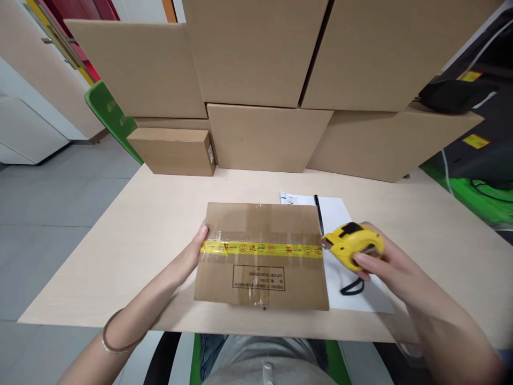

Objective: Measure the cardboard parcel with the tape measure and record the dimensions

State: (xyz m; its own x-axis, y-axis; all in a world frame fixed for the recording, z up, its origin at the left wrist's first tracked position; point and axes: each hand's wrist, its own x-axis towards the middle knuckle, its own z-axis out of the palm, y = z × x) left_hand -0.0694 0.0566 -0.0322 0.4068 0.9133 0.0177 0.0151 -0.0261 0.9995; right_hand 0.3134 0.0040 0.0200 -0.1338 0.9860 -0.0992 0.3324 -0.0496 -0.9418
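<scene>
A flat cardboard box (262, 278) lies on the pale wooden table (132, 235) in front of me, sealed with a yellow tape strip bearing red marks and smileys. My left hand (197, 247) rests against the box's left edge, fingers pressed on the tape end. My right hand (382, 263) is closed round a yellow tape measure (349, 243), held at the box's right edge level with the yellow strip. Its black wrist loop (352, 289) hangs onto the paper below.
A white sheet of paper (340, 214) with a black pen (318, 214) lies under the box's right side. Large cardboard boxes (256, 139) are stacked along the table's far edge, with a smaller box (172, 152) at the left. A green chair back (110, 115) stands behind.
</scene>
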